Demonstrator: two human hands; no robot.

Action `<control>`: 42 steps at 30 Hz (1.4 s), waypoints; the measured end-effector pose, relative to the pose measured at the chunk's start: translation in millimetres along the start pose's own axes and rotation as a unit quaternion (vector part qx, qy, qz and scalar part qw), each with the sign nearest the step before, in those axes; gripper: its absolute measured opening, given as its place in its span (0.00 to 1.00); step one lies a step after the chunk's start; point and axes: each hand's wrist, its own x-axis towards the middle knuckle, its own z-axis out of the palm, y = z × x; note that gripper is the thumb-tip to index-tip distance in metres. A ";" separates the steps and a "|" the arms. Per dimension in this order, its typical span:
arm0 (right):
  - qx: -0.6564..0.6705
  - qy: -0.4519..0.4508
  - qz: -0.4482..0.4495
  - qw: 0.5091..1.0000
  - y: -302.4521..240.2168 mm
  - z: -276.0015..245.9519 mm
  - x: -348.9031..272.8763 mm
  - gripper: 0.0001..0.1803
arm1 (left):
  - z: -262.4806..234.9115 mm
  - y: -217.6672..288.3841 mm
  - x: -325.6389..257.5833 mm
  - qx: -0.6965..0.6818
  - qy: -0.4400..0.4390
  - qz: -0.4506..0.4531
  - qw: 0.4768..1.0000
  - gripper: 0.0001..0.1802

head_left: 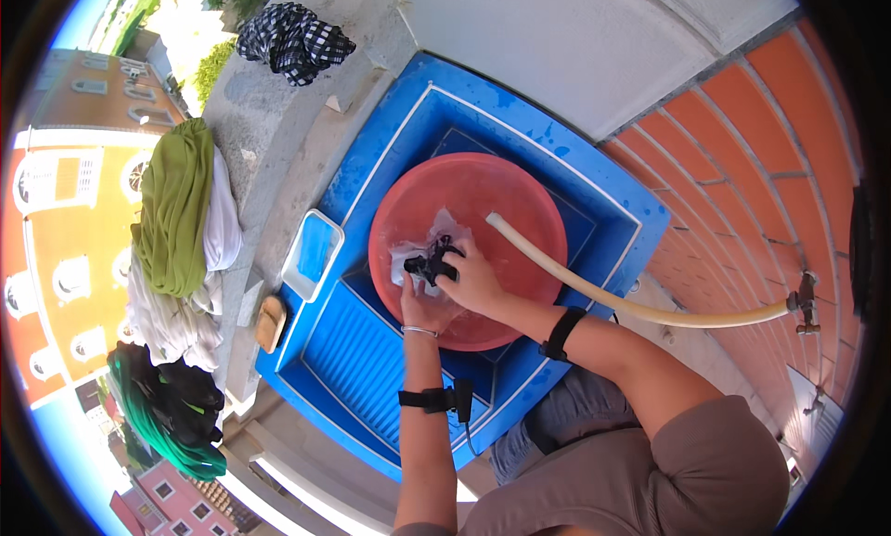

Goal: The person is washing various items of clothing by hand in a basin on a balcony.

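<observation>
Both hands grip dark cloth inside the red basin.

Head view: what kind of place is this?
Likely an outdoor rooftop laundry spot: blue washing sink with a ribbed washboard, red basin fed by a hose, clothes draped over the parapet.

You work in hard, bright daylight. The sun falls strongly on the pale wall at the top, which is nearly washed out, and on the white strip at the lower edge. Your forearms and the hose cast short, crisp shadows. The red basin and blue washing stand stay saturated and sharp. The fisheye bends straight lines toward the rim, where a dark ring closes the view and detail smears.
</observation>
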 end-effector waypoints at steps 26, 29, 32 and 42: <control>0.343 -0.064 0.311 0.884 11.8 4.6 29.0 0.22 | -8.1 44.7 -99.8 0.164 -0.093 0.191 0.963 0.23; 0.483 -0.168 0.363 0.779 3.7 -2.0 42.8 0.18 | -17.5 49.0 -101.5 0.119 -0.093 0.164 0.975 0.21; 0.559 -0.127 0.321 0.753 3.6 -9.9 53.7 0.12 | -29.8 52.6 -87.2 0.112 -0.100 0.144 0.978 0.21; -0.097 -0.018 0.028 0.995 -12.5 -16.8 65.5 0.16 | -70.0 26.8 -6.4 0.244 0.049 0.206 0.946 0.21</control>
